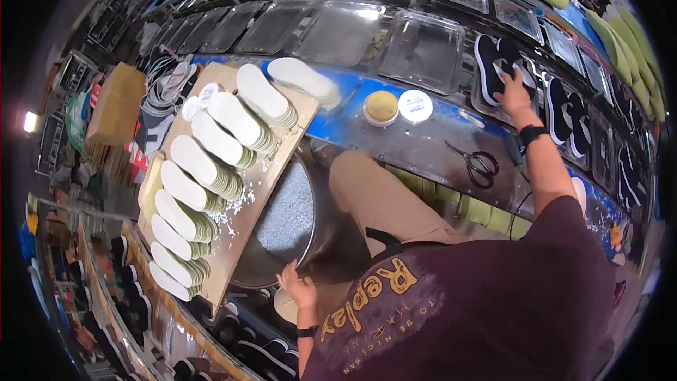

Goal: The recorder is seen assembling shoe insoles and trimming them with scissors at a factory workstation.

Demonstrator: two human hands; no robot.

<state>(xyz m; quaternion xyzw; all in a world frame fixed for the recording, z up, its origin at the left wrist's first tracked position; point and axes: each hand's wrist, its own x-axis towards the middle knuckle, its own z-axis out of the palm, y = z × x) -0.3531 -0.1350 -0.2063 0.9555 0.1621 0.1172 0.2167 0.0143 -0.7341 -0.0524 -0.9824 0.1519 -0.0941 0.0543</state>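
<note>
My right hand (515,95) reaches out to a pair of black shoes (486,63) with white sole edges, which lies in a clear tray on the rack at the right. Its fingers are bent over the heel end of the shoes and grip there. My left hand (299,289) is held low beside a round metal drum (310,236) of small white pellets (285,208). The fingers of that hand are apart, with nothing in them. A wooden board (271,162) next to the drum bears several stacks of white insoles (197,159) with greenish edges.
Black-handled scissors (481,169), a tub with a yellow sponge (381,106) and a round white lid (415,106) lie on the blue-and-metal bench (423,144). Rows of clear trays (423,49) stand beyond. A cardboard box (116,102) is at left; black shoes (568,116) fill trays at right.
</note>
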